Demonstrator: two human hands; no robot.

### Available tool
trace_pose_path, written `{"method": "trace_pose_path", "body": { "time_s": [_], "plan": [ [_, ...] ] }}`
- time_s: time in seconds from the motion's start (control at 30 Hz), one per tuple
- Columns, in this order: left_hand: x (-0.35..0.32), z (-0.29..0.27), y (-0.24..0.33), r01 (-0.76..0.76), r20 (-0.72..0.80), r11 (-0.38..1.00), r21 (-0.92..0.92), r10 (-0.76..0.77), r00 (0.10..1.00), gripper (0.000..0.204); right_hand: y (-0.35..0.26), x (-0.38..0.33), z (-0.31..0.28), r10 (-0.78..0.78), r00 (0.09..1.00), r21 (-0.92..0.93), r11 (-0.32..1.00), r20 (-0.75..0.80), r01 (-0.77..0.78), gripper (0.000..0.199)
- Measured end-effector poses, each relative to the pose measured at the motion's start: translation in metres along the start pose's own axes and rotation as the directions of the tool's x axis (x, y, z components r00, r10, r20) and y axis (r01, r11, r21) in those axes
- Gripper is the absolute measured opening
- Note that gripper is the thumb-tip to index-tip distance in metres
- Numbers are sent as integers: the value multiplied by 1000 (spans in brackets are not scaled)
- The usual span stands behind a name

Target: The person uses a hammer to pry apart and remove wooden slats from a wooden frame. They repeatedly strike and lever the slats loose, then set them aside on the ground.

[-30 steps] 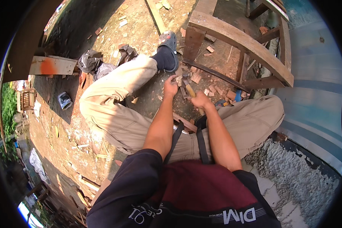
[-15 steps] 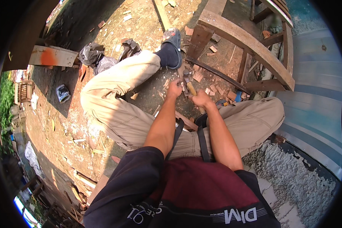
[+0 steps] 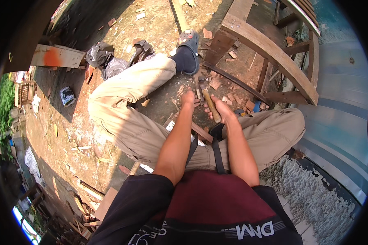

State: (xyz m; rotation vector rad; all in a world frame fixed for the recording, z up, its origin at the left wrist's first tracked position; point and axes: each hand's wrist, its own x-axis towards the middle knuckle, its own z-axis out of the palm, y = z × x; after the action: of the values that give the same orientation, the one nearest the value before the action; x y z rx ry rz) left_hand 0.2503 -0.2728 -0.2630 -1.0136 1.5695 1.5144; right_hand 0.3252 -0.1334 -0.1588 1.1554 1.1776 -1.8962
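Observation:
My right hand (image 3: 222, 108) is on the wooden handle of a hammer (image 3: 211, 107), its fingers showing on the handle's left side. The hammer's dark head points away from me. Just left of it, my left hand (image 3: 187, 98) is closed beside a narrow brownish strip (image 3: 198, 90). What the left fingers grip is too small to make out. Both hands are low over the ground between my legs, below the dark clog (image 3: 187, 51) on my outstretched foot.
Wood chips (image 3: 214, 83) litter the ground around my hands. A wooden frame (image 3: 270, 49) stands ahead on the right, near a metal sheet wall (image 3: 341, 102). Dark plastic bags (image 3: 114, 67) lie beyond my left leg, and a crumpled packet (image 3: 67, 96) is farther left.
The hammer's handle has swung nearer to lengthwise, and more of it shows. My right hand has shifted slightly right and its grip looks looser. My left hand stays nearly in place.

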Motion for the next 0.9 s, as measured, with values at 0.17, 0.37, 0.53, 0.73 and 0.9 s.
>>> {"method": "trace_pose_path", "body": {
  "time_s": [0.17,0.37,0.53,0.73,0.9],
  "plan": [
    [-24,12,-6,252,485,949,-191,-131,864,67,18,16,-2,45,977,376,918,208,-122,41],
    [-3,5,-26,532,674,622,-575,-9,739,49,30,6,43,72,959,684,686,274,-247,38],
    [-9,8,-23,485,629,760,-434,-130,766,48,28,0,41,131,964,701,664,232,-259,36],
    [-35,15,13,494,381,831,-254,-384,841,48,14,-4,45,207,956,722,627,208,-292,38],
    [-27,27,35,503,381,833,-230,-399,834,50,-12,-2,46,197,959,729,622,206,-284,37]
  ]
}}
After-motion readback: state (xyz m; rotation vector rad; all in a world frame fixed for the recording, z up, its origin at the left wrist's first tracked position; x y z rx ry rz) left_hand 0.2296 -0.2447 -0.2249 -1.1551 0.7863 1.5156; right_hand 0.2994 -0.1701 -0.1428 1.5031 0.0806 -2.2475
